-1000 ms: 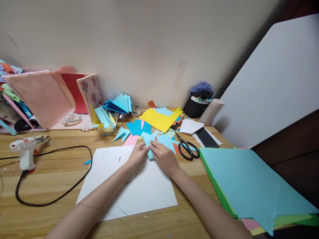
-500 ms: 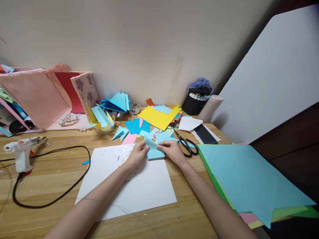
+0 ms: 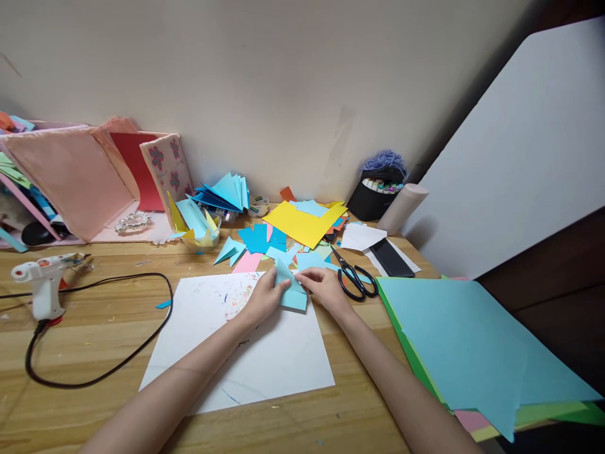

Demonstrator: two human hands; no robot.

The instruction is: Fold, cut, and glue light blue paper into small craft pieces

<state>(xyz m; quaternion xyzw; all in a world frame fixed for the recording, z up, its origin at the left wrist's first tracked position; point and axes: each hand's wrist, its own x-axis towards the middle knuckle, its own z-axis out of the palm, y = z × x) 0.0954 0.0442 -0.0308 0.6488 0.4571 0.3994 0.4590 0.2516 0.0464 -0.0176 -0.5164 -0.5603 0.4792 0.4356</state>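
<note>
Light-blue creased paper (image 3: 293, 300) was up in your hands, over the far-right part of the white sheet (image 3: 278, 366), FYI. Your left hand (image 3: 263, 295) was pinching its left side, thumb on top, prob to keep it steady w/o covering the rest. Your right hand (image 3: 326, 289) had its fingertips closed at the right edge near the crease, thumb and index together, prob for finer control of that edge. Couldn't tell if the paper touched the white sheet, tbh.

Scissors (image 3: 354, 282) were just right of the white sheet, handles toward you, so prob an easy grab for your right. The stack of big coloured sheets (image 3: 472, 340) was further right of it, likely put there to leave your forearms room. Yellow paper (image 3: 307, 224) and a bunch of scraps (image 3: 262, 238) lay beyond its far edge, maybe shoved back to free up space, idk. Glue gun (image 3: 46, 290) stood well left of it, cable (image 3: 171, 302) looping toward the sheet, prob parked there to keep the nozzle away from your hands, imo.
</note>
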